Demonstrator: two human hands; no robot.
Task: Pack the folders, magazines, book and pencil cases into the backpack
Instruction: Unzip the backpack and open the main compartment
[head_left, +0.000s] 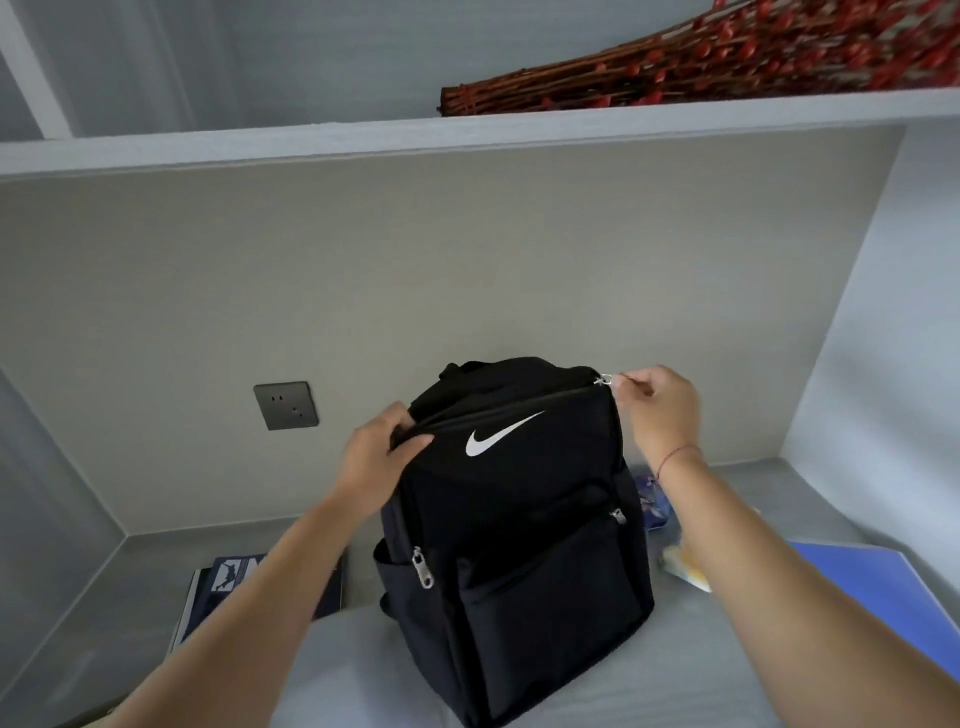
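A black backpack (519, 519) with a white swoosh stands upright on the grey desk, its top zip closed along the line I can see. My left hand (379, 452) grips the fabric at the backpack's upper left corner. My right hand (657, 410) pinches the silver zip pull (605, 380) at the upper right corner. A dark magazine or book (223, 582) lies flat to the left, partly under my left forearm. A blue folder (872, 587) lies at the right. Between it and the backpack, a blue patterned item (649, 499) and a blurred yellow-white item (680, 564) show partly.
The desk (727, 670) sits in an alcove with a beige back wall holding a dark power socket (285, 405). A grey shelf (467, 132) overhead carries a bundle of red dried branches (727, 57). Side walls close in left and right.
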